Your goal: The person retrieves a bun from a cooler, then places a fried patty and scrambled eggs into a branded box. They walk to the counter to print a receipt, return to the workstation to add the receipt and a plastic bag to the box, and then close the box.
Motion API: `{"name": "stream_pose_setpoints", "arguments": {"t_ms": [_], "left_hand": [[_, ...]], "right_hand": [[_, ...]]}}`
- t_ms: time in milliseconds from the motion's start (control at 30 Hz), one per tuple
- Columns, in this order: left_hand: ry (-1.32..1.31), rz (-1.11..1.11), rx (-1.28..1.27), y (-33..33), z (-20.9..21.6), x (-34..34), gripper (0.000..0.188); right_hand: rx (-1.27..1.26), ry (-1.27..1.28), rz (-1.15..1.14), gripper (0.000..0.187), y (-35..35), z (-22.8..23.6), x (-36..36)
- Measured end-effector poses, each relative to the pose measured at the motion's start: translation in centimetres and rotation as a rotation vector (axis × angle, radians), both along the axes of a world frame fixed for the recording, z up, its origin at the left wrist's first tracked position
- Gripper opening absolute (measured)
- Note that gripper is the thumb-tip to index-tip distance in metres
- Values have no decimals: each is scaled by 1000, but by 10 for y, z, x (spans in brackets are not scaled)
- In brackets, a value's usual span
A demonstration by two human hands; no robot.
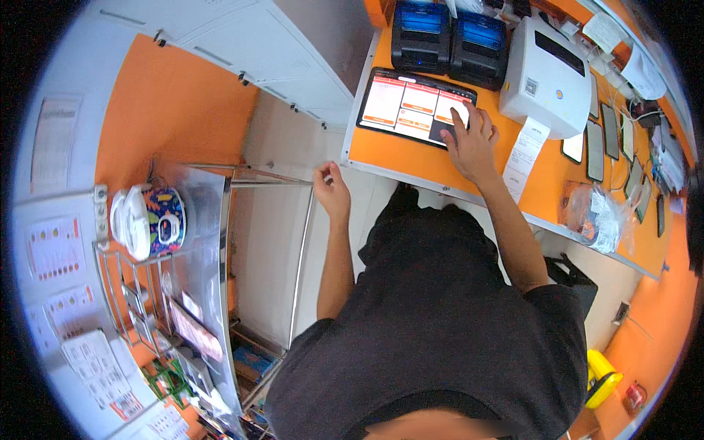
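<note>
My right hand [475, 142] is over the right side of a dark-framed tablet [400, 133], fingers apart, with fingertips at or just above its lit screen of white and orange panels. Whether they touch the glass I cannot tell. The tablet lies on the orange tabletop [462, 174]. To the left of the desk edge, my left hand [332, 189] hangs in the air with its fingers curled in and nothing visible in them. Beside my right wrist, a long paper strip [525, 158] comes out of a white label printer [546, 81].
Two black printers with blue lids [419, 35] stand behind the tablet. Several phones [595, 150] and a clear plastic bag [600, 220] lie on the desk's right. At left is a metal rack [225, 293] with a patterned round container [167, 220]. Grey lockers [257, 55] line the far left.
</note>
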State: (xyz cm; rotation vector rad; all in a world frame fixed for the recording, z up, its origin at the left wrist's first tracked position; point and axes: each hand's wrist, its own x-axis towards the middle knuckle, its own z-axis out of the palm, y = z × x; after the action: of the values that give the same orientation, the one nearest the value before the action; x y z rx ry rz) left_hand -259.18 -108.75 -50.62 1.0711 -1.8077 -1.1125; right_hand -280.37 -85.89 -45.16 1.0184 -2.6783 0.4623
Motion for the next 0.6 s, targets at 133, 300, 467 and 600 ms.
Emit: {"name": "stream_pose_setpoints", "arguments": {"t_ms": [133, 300, 467, 600], "left_hand": [[-14, -231, -96, -43, 18, -51, 23], [-86, -504, -125, -45, 20, -89, 44], [-211, -624, -301, -40, 23, -92, 53], [-230, -719, -366, -45, 26, -92, 54]], "right_hand": [[142, -135, -38, 42, -4, 11, 16], [-58, -250, -120, 33, 21, 22, 59], [-205, -338, -299, 27, 25, 21, 70], [-279, -380, -369, 27, 17, 12, 73]]}}
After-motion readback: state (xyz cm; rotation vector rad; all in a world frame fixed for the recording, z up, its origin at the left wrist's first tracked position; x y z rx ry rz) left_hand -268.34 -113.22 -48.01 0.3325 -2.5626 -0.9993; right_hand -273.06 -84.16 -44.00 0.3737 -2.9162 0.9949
